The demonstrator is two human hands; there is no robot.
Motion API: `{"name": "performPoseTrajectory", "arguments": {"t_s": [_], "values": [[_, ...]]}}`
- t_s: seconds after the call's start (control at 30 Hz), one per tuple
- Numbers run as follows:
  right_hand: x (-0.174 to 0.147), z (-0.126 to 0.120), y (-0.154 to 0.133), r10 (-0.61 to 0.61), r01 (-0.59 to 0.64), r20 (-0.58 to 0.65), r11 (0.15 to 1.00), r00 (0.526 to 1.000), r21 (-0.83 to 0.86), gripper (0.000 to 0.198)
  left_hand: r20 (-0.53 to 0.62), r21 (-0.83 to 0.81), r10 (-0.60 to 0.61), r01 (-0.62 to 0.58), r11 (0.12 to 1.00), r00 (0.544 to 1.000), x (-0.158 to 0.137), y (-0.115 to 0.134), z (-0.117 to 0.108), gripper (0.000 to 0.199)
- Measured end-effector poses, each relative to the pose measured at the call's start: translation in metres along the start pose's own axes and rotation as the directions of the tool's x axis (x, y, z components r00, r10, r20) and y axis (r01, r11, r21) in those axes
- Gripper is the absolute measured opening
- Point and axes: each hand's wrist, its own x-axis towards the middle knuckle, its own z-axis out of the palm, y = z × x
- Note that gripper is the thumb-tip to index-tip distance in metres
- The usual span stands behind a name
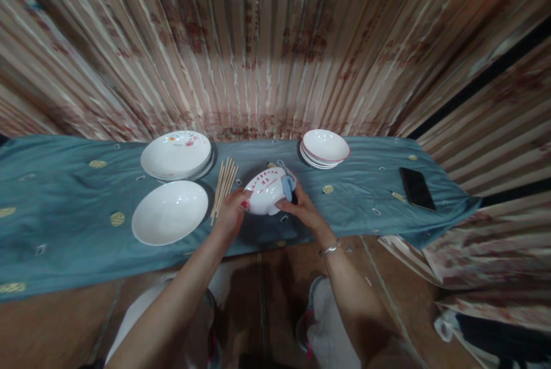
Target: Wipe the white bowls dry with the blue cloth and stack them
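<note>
A white bowl [263, 192] with red lettering on its outside is tilted on its side above the cloth-covered table, held between both hands. My left hand [232, 211] grips its left edge, thumb on the outer wall. On the right side, my right hand [303, 206] presses a light blue cloth [288, 184] against the bowl, its thumb near the base. Just left of the bowl lies a bundle of wooden chopsticks [224, 185]. The bowl's inside faces away from me and is hidden.
Stacked plates [176, 154] with a floral pattern stand at the back left, with a large white bowl [170, 212] in front. To the right are stacked red-rimmed bowls [326, 146] and a black phone [416, 188]. A pleated curtain [275, 59] hangs behind the blue-green tablecloth [77, 197].
</note>
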Motion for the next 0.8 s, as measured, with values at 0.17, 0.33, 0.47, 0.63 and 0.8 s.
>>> {"name": "performPoseTrajectory", "arguments": {"t_s": [0.17, 0.33, 0.47, 0.63, 0.8], "values": [[0.0, -0.005, 0.004, -0.002, 0.002, -0.017, 1.0, 1.0, 0.03, 0.09, -0.037, 0.008, 0.018, -0.018, 1.0, 0.999, 0.001, 0.002, 0.0, 0.016], [-0.002, -0.006, 0.001, -0.015, 0.018, -0.056, 0.998, 0.998, 0.056, 0.087, -0.068, 0.023, 0.045, -0.043, 0.999, 0.997, 0.001, 0.0, -0.002, 0.022], [-0.004, -0.009, -0.007, -0.057, 0.058, -0.092, 0.998, 0.994, 0.003, 0.088, -0.049, 0.053, 0.058, -0.056, 0.997, 0.997, 0.004, -0.006, -0.007, 0.027], [-0.008, -0.014, -0.01, -0.17, 0.155, -0.095, 0.976, 0.981, -0.151, 0.084, -0.058, 0.119, 0.103, -0.096, 0.988, 0.993, 0.006, -0.005, -0.009, 0.035], [-0.012, -0.013, -0.01, -0.252, 0.228, -0.04, 0.924, 0.967, -0.307, 0.082, -0.044, 0.244, 0.201, -0.185, 0.952, 0.979, 0.001, 0.005, -0.004, 0.032]]}}
